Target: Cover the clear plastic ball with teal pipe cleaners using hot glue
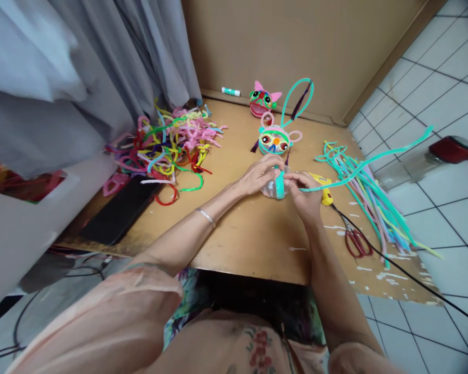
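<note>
My left hand [257, 175] grips a clear plastic piece [270, 189], rounded like a bottle bottom, near the middle of the table. A band of turquoise pipe cleaner [280, 183] runs over this piece. Pinched in the fingers of my right hand [306, 195] is a long turquoise pipe cleaner [368, 165], whose free end sticks out to the right and curves upward. Just beyond my hands sits a decorated face ornament [275, 140] with pink ear loops and a turquoise hanging loop [298, 101]. My fingers partly cover the plastic piece.
Curled pipe cleaner scraps [179, 140] and a black phone [117, 213] lie to the left. On the right are a yellow glue gun [326, 194], red-handled scissors [356, 241] and straight pipe cleaners [378, 202]. Behind stand a pink-eared ornament [262, 101] and a glue stick [231, 92].
</note>
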### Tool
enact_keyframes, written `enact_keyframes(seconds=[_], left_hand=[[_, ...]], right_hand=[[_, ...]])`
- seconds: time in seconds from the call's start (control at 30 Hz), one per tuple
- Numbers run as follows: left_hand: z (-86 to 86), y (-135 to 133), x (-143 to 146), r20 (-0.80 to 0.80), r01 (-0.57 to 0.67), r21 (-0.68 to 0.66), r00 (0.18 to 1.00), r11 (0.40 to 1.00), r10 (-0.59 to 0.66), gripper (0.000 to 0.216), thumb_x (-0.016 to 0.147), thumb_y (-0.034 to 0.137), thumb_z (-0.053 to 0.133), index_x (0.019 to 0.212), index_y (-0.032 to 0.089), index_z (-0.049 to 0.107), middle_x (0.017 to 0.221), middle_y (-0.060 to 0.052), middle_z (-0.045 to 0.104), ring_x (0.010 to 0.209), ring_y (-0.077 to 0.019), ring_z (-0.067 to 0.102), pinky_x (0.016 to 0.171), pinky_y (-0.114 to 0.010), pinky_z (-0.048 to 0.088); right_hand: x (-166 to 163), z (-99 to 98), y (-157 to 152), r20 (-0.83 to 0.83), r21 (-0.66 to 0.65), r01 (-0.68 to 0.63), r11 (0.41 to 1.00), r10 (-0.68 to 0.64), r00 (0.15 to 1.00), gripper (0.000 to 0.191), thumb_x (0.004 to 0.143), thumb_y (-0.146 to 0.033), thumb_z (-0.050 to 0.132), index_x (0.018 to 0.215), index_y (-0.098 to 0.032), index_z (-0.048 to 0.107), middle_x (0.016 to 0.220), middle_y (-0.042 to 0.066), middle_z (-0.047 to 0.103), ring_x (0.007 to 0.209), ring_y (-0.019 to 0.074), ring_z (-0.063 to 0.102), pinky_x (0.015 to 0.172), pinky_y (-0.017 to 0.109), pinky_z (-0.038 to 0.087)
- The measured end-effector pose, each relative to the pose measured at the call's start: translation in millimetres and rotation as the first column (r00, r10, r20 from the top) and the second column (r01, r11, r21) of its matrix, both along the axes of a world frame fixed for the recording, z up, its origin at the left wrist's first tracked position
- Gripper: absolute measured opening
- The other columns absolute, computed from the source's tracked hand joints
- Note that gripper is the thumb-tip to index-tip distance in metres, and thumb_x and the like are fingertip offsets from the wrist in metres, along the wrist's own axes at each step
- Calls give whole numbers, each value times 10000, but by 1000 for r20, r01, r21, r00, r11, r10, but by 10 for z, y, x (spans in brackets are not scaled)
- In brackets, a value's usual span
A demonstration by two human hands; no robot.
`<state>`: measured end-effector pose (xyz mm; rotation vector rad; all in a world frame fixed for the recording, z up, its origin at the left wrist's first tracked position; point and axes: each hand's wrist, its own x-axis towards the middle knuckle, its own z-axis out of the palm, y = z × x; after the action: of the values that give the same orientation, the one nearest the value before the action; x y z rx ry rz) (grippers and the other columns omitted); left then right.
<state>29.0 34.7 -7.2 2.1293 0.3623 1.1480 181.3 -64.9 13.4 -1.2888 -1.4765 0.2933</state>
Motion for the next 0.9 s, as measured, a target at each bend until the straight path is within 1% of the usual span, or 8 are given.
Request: enact_keyframes(seconds=[0.2, 0.33, 0.6, 0.77, 0.9], left_hand=[[7, 45, 3, 0, 19, -9, 1000, 1000, -19, 601, 894, 739, 376, 977, 194, 616, 1116, -123, 628, 1162, -275, 555, 1071, -469, 421], [-1, 97, 8, 7, 39, -7, 999, 999, -39, 592, 889, 734, 397, 962, 189, 617, 1065, -103, 637, 1102, -260, 571, 1051, -449, 424], [11, 175, -25, 6, 83, -77, 997, 994, -83, 464, 888, 632, 512, 960, 187, 619, 1070, -76, 643, 1083, -245, 577, 1020, -415, 422], [23, 196, -5, 19, 116, -99, 993, 988, -115, 391, 875, 545, 559, 950, 166, 618, 1048, -81, 640, 1001, -226, 592, 921, -377, 467], [24, 178, 43, 22, 77, -76, 997, 994, -76, 279, 902, 446, 536, 936, 179, 611, 1025, -62, 651, 1027, -222, 589, 975, -397, 443]], right_hand=[[-13, -34, 24, -19, 34, 20, 999, -19, 1000, 132, 783, -324, 659, 810, -218, 733, 668, -15, 583, 625, 136, 514, 604, 284, 441], [-9, -70, 58, -63, 45, 4, 999, -1, 998, 110, 762, -293, 674, 811, -213, 732, 672, -21, 571, 624, 128, 512, 597, 276, 433], [-30, -82, 107, -56, 51, 28, 998, -26, 998, 122, 756, -314, 670, 801, -211, 718, 703, -14, 601, 635, 128, 534, 614, 284, 465], [-14, -105, 124, -95, 65, 18, 998, -11, 995, 123, 747, -308, 686, 802, -204, 720, 704, -17, 598, 631, 122, 537, 610, 279, 452], [16, -133, 145, -106, 50, 37, 998, -31, 994, 142, 745, -327, 681, 812, -207, 715, 688, -22, 584, 619, 121, 522, 600, 277, 452]])
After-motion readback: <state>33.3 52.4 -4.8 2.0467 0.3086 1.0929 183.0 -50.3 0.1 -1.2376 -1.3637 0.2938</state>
